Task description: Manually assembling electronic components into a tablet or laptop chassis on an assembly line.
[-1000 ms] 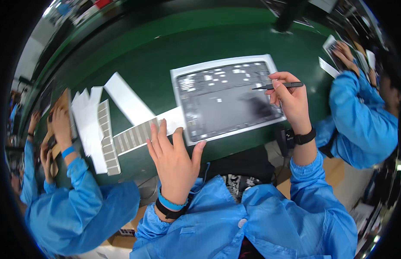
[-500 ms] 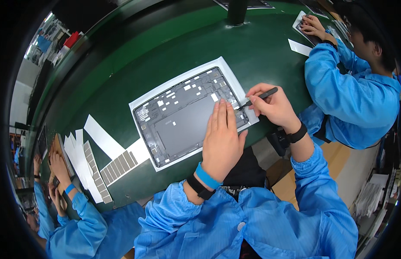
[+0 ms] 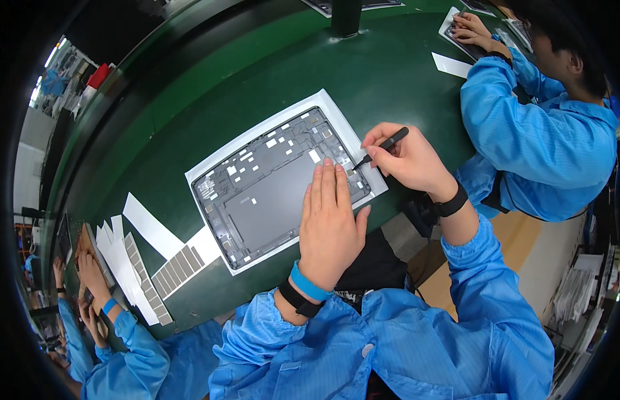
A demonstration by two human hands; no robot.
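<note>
A dark grey tablet housing, dotted with small white pads, lies tilted on a white foam sheet in front of me. My left hand rests with its fingers stretched out flat over the housing's right part and near edge. My right hand is at the housing's right end, its fingers pinched round black tweezers. Their thin tip points down and left at the housing's right edge, close to my left fingertips. Whether the tip grips anything is too small to tell.
Left of the housing lie white strips and a sheet of grey adhesive rectangles on the green table. A post stands at the far side. One co-worker in blue sits at the right, another person's hands are at the left.
The whole view has shifted slightly, so the housing appears further left. My right hand stays at the housing's right end with the tweezers; my left hand still lies flat.
</note>
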